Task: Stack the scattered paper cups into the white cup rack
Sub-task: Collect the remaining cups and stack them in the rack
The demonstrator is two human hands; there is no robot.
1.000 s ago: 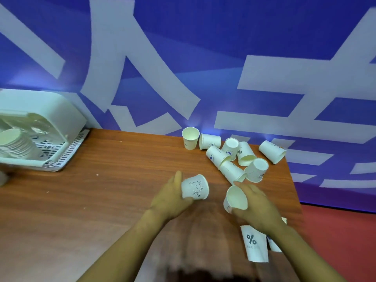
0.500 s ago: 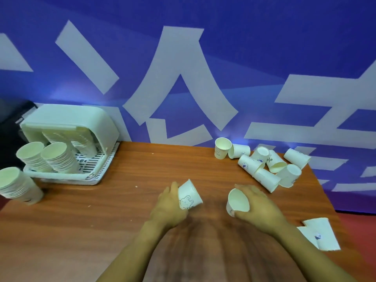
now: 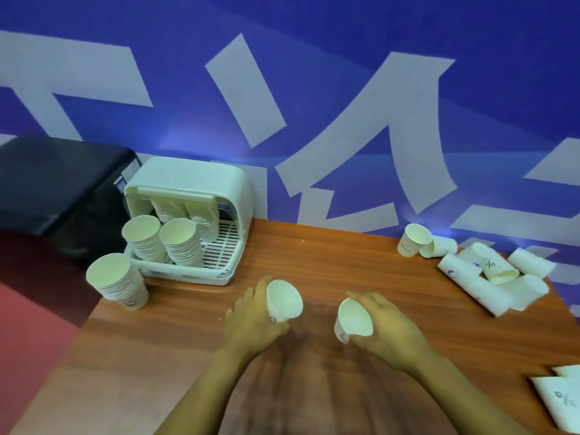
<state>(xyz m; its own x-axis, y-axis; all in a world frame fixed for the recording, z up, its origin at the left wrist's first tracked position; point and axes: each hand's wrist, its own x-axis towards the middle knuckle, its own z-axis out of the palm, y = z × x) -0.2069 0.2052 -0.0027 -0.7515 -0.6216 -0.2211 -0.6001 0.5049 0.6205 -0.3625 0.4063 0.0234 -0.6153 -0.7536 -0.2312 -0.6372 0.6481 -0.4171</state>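
Low in the centre of the frame, each hand grasps one paper cup above the wooden table (image 3: 314,246). The left hand (image 3: 251,321) wraps its fingers round the base of a cup (image 3: 284,299) whose mouth tips up and toward the camera; the right hand (image 3: 386,328) curls round the side of a second cup (image 3: 354,320), its mouth facing left toward the first.

The white cup rack (image 3: 188,221) stands at centre left, against the blue wall, with several nested stacks inside it (two lean out at the front, more sit under its hood). A further stack (image 3: 117,282) stands on the table just outside the rack's lower left corner. At the right edge of the frame a heap of loose cups (image 3: 480,271) lies mostly on its side, and more cups (image 3: 561,400) show at the lower right corner.

The step in hand looks like the carry between pickup and rack: two cups gathered, neither yet nested. The next move probably calls for sliding one cup into the other, mouths aligned the same way, or taking them leftward and seating each upright on one of the front stacks. The right-hand cup would need turning first, since it lies nearly sideways. Plenty of cups remain, so the task seems roughly midway.
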